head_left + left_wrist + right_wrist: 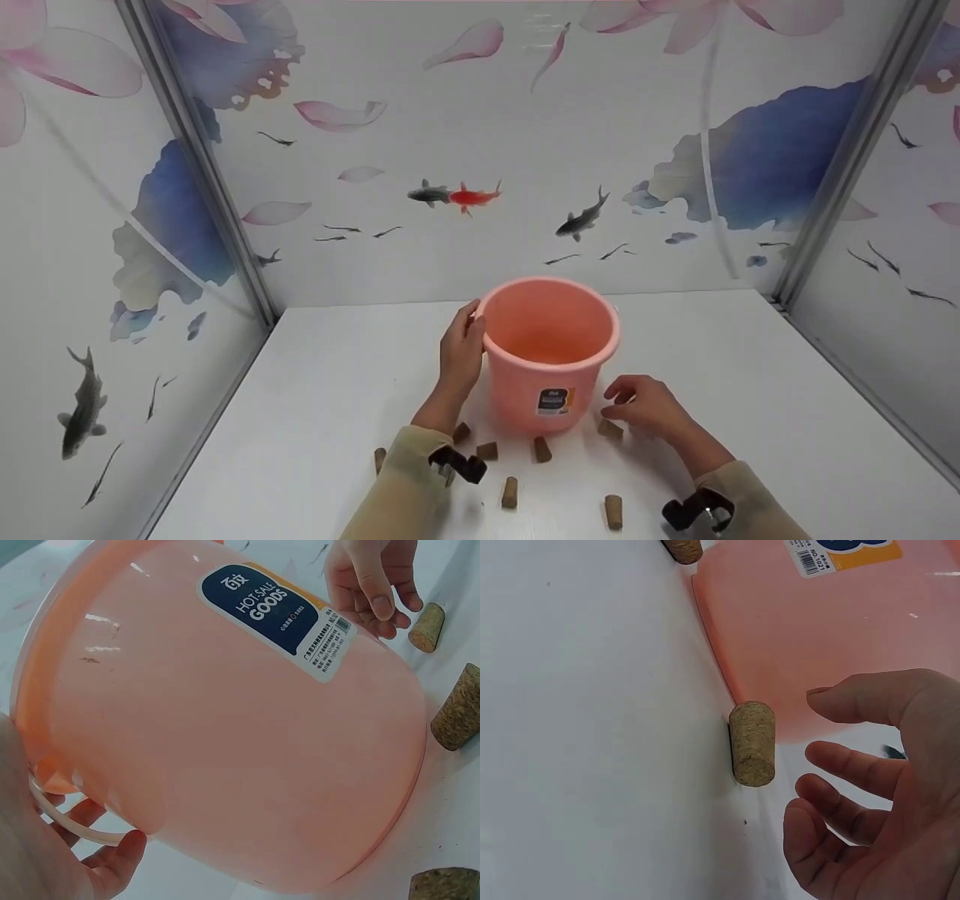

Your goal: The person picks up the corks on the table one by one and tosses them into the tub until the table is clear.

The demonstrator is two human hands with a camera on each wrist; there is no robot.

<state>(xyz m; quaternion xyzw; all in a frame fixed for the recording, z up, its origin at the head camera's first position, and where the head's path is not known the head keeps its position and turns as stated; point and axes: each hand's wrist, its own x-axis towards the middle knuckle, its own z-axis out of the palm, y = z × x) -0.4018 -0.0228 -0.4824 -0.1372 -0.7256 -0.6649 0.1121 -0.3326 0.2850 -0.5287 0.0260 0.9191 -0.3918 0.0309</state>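
Observation:
A pink plastic bucket (540, 390) stands upright on the white table, with a label on its front. My left hand (461, 352) holds it at the left, by the rim. In the left wrist view, the fingers of that hand (112, 862) curl about the bucket's handle (82, 831). To the right of the bucket is my right hand (649, 405), its fingers loosely bent with nothing between them. Just beside its fingertips a cork stopper (752, 744) lies against the foot of the bucket, apart from the hand (885, 780).
Several more corks lie on the table in front of the bucket, among them one cork (510, 493) in the middle and another cork (613, 512) nearer the right forearm. Printed panels (487, 127) wall the table at the back and both sides.

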